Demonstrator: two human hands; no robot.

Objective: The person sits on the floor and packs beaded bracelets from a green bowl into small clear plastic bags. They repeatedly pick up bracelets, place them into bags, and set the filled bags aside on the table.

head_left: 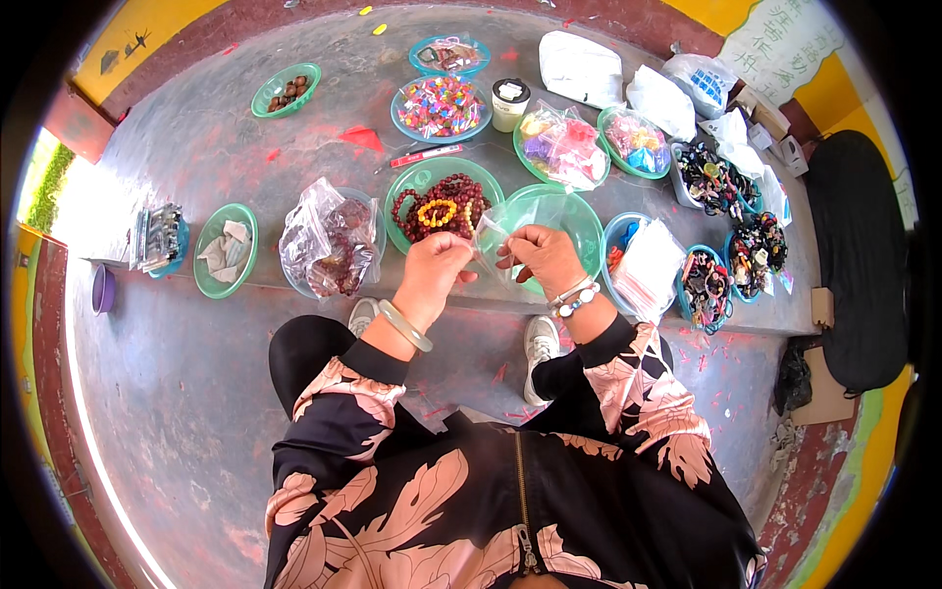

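Between my two hands is a small clear plastic bag [488, 236], its film hard to make out against the basins behind. My left hand [439, 278], with a pale bangle on the wrist, pinches the bag's left edge. Fingers bent, my right hand [546, 261] grips its right side; bead bracelets circle that wrist. Just beyond the left hand, a green basin [400, 181] holds dark red bead strings [464, 188] and a yellow bead bracelet [438, 213]. Behind my right hand stands another green basin [581, 218], partly hidden by the bag and hand.
At left are a basin of packets [334, 240] and a green basin with pale cloths [226, 251]. Farther back stand a basin of colourful pieces [441, 106], a lidded cup [509, 104] and a red pen [426, 154]. Baskets of hair ties [705, 285] crowd the right.
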